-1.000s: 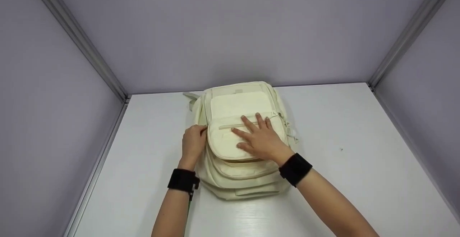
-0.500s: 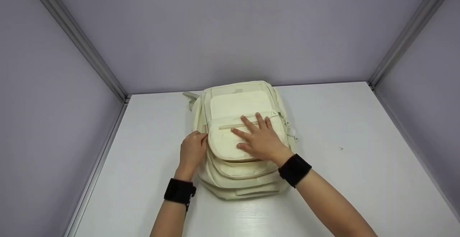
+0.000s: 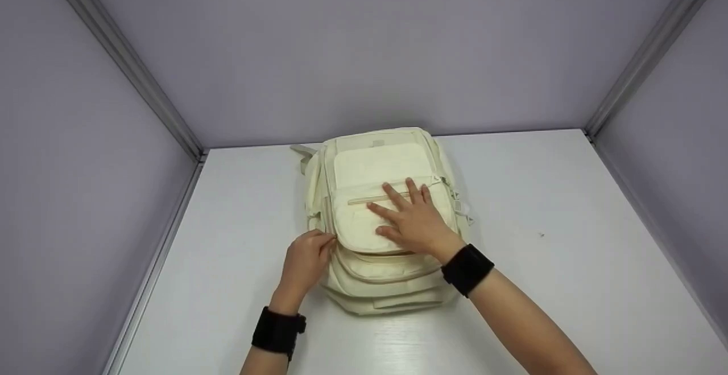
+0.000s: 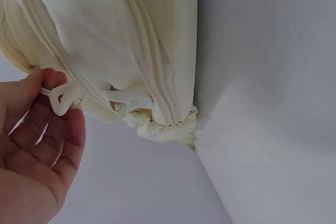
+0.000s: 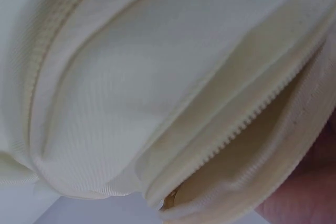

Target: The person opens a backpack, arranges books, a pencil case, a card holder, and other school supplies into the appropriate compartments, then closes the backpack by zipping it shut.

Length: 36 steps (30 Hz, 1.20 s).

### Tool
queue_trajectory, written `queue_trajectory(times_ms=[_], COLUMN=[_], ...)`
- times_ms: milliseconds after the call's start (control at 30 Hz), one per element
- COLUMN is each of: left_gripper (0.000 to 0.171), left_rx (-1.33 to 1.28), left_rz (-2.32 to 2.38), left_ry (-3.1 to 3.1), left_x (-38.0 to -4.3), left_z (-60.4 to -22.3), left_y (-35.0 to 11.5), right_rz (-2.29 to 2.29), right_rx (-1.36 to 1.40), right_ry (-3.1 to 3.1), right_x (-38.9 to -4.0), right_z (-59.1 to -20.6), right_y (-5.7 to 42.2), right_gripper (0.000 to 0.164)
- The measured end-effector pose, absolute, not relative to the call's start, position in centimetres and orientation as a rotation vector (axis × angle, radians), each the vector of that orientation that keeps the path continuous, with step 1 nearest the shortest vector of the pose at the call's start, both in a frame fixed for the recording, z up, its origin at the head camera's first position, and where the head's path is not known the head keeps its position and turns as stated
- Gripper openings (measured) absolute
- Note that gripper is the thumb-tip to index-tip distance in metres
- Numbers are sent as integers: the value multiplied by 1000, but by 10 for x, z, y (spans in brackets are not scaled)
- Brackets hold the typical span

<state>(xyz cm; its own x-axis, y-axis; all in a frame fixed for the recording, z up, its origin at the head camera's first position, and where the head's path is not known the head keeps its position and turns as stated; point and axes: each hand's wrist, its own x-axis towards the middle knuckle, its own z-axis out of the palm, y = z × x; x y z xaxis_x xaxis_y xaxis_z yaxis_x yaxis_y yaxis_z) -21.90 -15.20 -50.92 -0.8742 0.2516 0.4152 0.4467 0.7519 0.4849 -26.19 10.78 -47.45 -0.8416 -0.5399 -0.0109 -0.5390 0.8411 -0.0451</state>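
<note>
A cream backpack [image 3: 381, 164] lies on the white table with its front pocket facing up. At the left edge of that pocket, my left hand [image 3: 307, 258] pinches a zipper pull between thumb and fingers. The pull's white triangular loop [image 4: 62, 98] hangs by a cord over the fingers in the left wrist view. My right hand [image 3: 412, 221] rests on the front pocket panel with fingers spread. Below that panel the pocket gapes. In the right wrist view, parted zipper teeth [image 5: 236, 129] run beside the gap, and a blurred part of the hand shows at the right edge.
Grey-lilac walls [image 3: 364, 50] stand behind and on both sides of the table [image 3: 569, 284]. A grey strap [image 3: 303, 151] sticks out at the bag's upper left. More zipper pulls [image 3: 463, 215] dangle on its right side. A tiny speck [image 3: 541, 235] lies to the right.
Pinching the zipper pull, my left hand has moved down the left side of the front pocket, toward the near end of the backpack. My right hand stays in place on the panel.
</note>
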Motion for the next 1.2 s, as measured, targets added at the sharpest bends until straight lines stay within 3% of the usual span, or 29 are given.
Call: queue_trajectory(times_ms=[567,1200], left_gripper=[5,14], left_rx=[-777,-910], left_rz=[-1015,-828], left_ry=[-2704,-2637], left_x=[-195,-186], left_z=[-497,-497], left_y=[-147,-98], right_rz=[-4,-24], right_rx=[-877,-891], right_ry=[3017,3065], right_x=[-260,-260], right_z=[-477,-483], right_y=[105,107], right_gripper=[56,57])
